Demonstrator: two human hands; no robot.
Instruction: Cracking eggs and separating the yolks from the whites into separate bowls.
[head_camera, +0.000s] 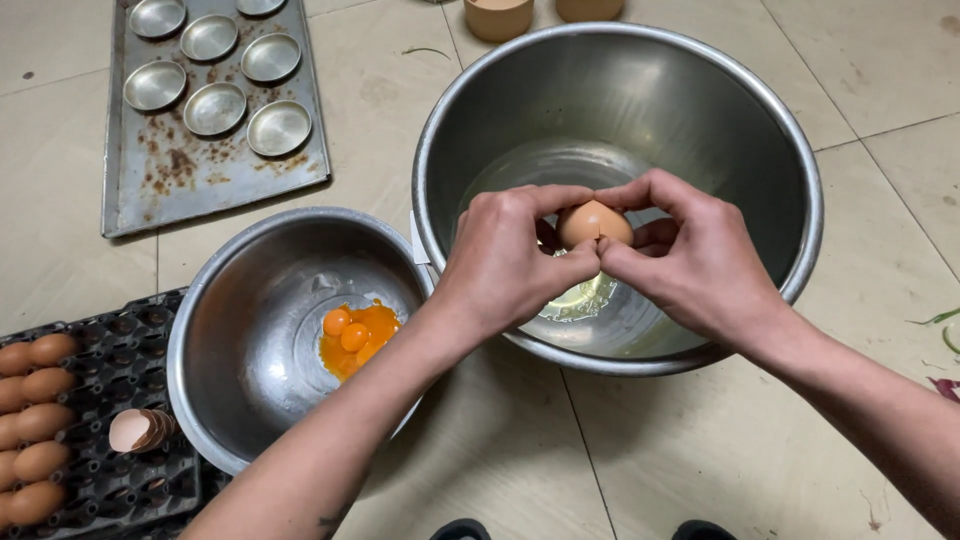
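Now both my left hand (510, 255) and right hand (690, 255) pinch one brown egg (593, 222) over the large steel bowl (790, 150); left of it, smaller bowl (230, 300) holds yolks (355, 335).

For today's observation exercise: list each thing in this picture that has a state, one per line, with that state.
Brown egg: cracked, held over the large steel bowl by both hands.
Left hand: gripping the egg.
Right hand: gripping the egg.
Large steel bowl: holds clear egg white.
Smaller steel bowl: holds orange yolks.
Black egg tray: partly filled.
Stacked eggshells: empty.
Small round metal tins: empty.
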